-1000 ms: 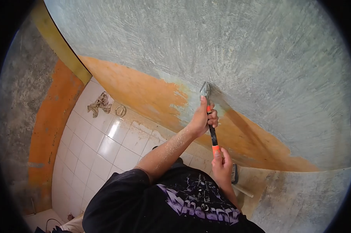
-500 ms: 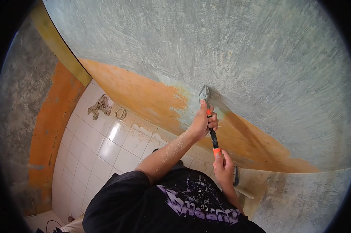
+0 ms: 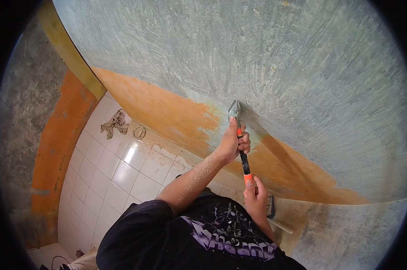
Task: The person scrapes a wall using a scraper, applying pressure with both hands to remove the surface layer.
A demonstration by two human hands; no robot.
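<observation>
A long-handled paint scraper (image 3: 245, 164) with a metal head, a black shaft and orange bands lies slanted against the wall. My left hand (image 3: 232, 143) is wrapped round the shaft just below the head, its thumb pressed toward the metal. Lower down, my right hand (image 3: 256, 194) grips the orange butt end. The scraper's head meets the grey wall (image 3: 275, 67), close to the border with the orange paint (image 3: 154, 96). Pale flecks cover my left forearm. Whatever edge the head presses on the wall is too small to make out.
White floor tiles (image 3: 122, 177) run below the wall, with pale debris along its foot. A crumpled rag (image 3: 115, 124) and a roll of tape (image 3: 139, 132) lie there. Behind my right hand is a dark object (image 3: 271, 206), partly hidden. Another wall (image 3: 23, 85) stands at the left.
The scraper and both hands have shifted slightly left. The scraper's head sits a little lower in view. Both hands keep their hold.
</observation>
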